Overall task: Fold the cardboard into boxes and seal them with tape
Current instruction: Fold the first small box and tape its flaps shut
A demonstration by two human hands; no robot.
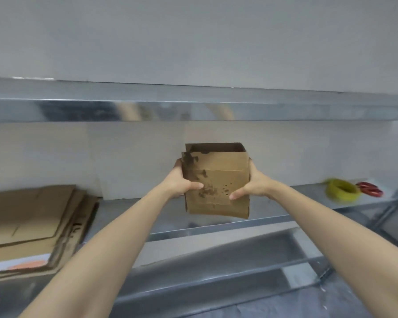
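A small brown cardboard box (216, 180), stained with dark marks on its near face, is held up in the air in front of the white wall, above the metal shelf (216, 223). My left hand (182, 182) grips its left side with the thumb across the near face. My right hand (251, 184) grips the right side the same way. The box's top is open, with flaps standing up. A stack of flat cardboard sheets (32, 216) lies on the shelf at the left.
A yellow-green roll (341, 190) and a red item (370, 189) lie on the shelf at the far right. A second metal shelf (193, 109) runs overhead. A lower shelf level (216, 260) shows beneath my arms.
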